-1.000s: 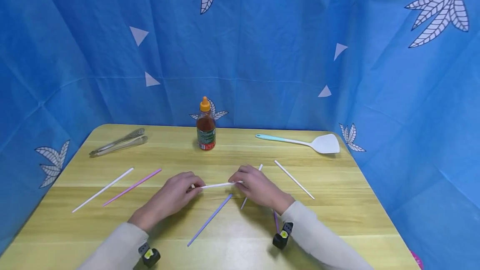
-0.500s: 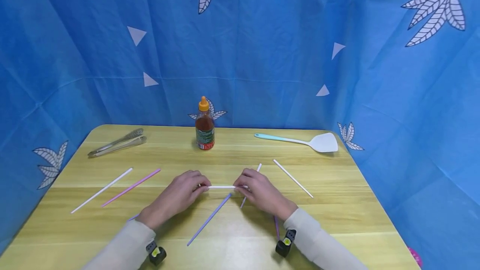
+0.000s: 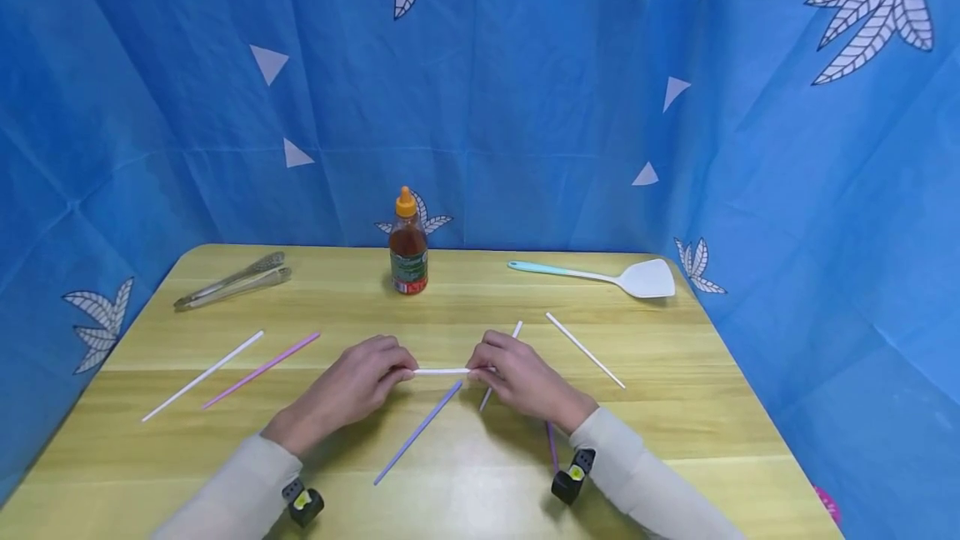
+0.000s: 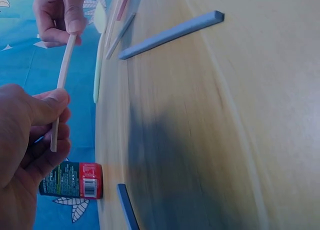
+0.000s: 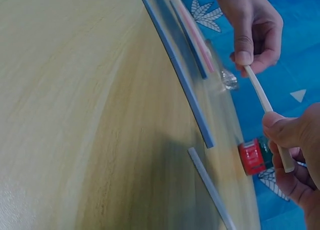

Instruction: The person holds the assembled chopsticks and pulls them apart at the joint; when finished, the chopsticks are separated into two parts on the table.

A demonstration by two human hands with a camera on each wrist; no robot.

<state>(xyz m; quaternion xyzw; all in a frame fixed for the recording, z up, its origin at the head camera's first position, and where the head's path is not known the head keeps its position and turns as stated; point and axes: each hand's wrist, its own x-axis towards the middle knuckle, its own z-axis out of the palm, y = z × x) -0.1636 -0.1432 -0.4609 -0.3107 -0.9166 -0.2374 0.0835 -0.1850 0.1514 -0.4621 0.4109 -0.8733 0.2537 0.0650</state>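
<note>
Both hands hold a slim white stick between them, raised off the table. My left hand pinches its left end with thumb and fingers. Near the other end, my right hand pinches it the same way. In the left wrist view the white stick extends past the left thumb; in the right wrist view its other end pokes out below the right thumb. A blue stick lies on the table below and between the hands. Partly behind the right hand lies another pale stick.
A white stick and a pink stick lie at left, another white stick at right. A purple stick is partly covered by the right arm. Behind are tongs, a sauce bottle and a spatula.
The held stick was slightly tilted, its right end higher; it now runs level. Both hands have shifted a little to the right since a second ago, still gripping it.
</note>
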